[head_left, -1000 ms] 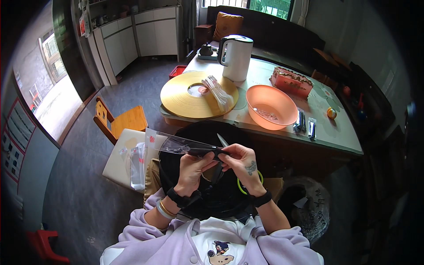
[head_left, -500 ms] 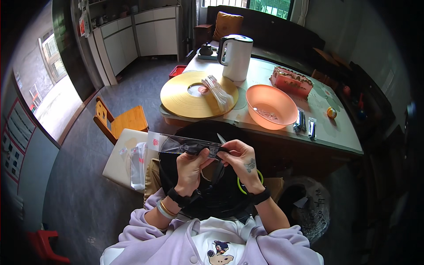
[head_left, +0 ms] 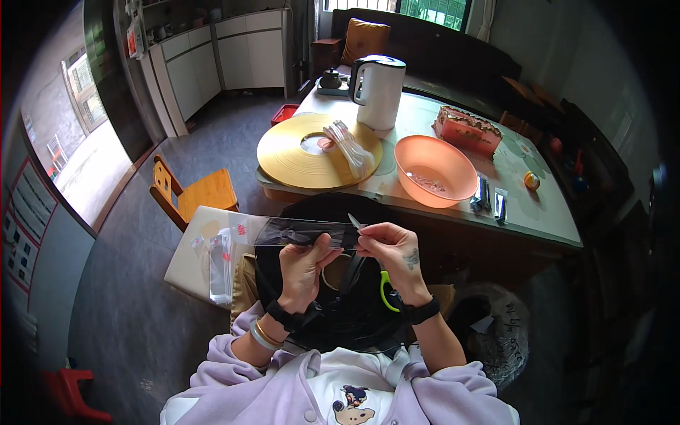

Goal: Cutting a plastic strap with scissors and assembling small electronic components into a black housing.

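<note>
Clear bag (head_left: 263, 231) — contents (head_left: 292, 234) partly behind left hand (head_left: 302, 270)

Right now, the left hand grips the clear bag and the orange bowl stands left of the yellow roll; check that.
Wrong side: the head view shows the orange bowl right of the yellow roll. The left hand does grip the clear bag.

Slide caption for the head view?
Left fingers grip a clear bag holding a black bundle; right fingers at the bag's end.
</note>
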Motion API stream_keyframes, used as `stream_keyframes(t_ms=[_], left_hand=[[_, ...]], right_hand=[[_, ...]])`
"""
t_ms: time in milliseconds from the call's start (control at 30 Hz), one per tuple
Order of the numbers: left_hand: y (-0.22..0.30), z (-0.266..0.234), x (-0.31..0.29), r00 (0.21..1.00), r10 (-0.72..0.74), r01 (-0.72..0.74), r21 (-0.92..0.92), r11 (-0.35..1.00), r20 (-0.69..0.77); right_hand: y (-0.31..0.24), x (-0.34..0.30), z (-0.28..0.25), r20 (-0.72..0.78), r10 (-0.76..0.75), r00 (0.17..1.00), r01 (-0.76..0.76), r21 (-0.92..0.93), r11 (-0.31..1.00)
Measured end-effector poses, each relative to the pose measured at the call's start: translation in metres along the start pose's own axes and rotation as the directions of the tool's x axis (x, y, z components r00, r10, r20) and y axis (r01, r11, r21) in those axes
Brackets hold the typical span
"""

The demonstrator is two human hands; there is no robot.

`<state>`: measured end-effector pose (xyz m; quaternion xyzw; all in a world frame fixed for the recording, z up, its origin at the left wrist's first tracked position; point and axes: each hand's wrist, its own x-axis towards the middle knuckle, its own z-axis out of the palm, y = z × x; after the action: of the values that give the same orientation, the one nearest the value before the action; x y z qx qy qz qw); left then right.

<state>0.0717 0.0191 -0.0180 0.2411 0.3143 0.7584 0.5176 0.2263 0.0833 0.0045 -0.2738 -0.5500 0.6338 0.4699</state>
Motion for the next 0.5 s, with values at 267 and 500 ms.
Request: stream_keyframes(t_ms=[267, 500], left_hand=[[0.004, 0.001, -0.001, 0.999, -0.006, 0.007, -0.017, 1.000, 0.032], [0.023, 0.020, -0.017, 0.765, -0.595, 0.258, 0.730, 0.633, 0.246]], right_hand=[[-0.003, 0.003, 0.012, -0.017, 0.015, 1.000, -0.014, 0.038, 0.999], [-0.024, 0.004, -0.023, 0.031, 0.088, 0.996, -0.083, -0.139, 0.987]])
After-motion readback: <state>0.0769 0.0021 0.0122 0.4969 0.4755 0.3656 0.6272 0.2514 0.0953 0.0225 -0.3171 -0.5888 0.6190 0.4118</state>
